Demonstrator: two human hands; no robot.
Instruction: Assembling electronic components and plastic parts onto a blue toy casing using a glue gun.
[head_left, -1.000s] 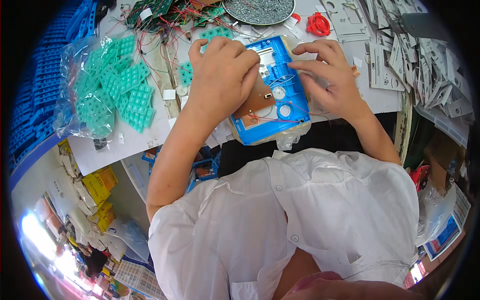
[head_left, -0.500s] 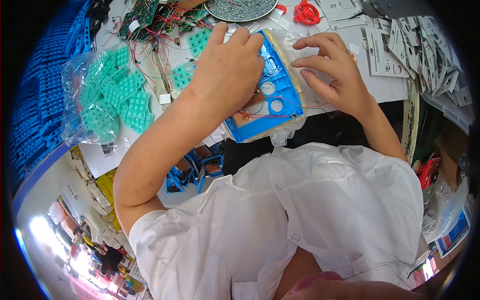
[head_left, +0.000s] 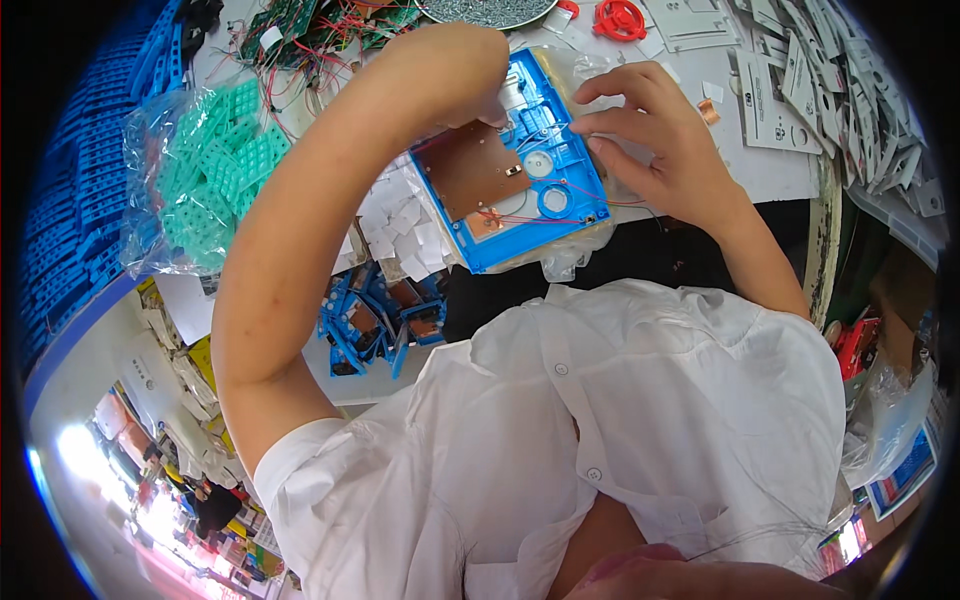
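Note:
A blue plastic casing (head_left: 557,178) lies at a tilt on clear plastic wrapping at the table's front edge. Inside it sit a brown circuit board (head_left: 470,170), white round parts and thin wires. My left hand (head_left: 468,68) bends over the casing's far left part, above the board's far edge. Its fingers are hidden behind the wrist, so what they hold is not visible. Beside the casing's right edge is my right hand (head_left: 650,130), fingers apart and curved, with nothing seen in them. A thin red wire runs from the casing toward its palm.
Green rubber keypads (head_left: 205,190) lie in a clear bag at left, beside stacked blue casings (head_left: 75,220). Farther back are wired circuit boards (head_left: 290,40), a dish of screws (head_left: 485,10) and a red ring (head_left: 620,20). White panels (head_left: 780,110) pile up at right.
My left hand has moved off the casing's middle toward its far edge, bending at the wrist, which uncovers the brown board. My right hand stays almost in place.

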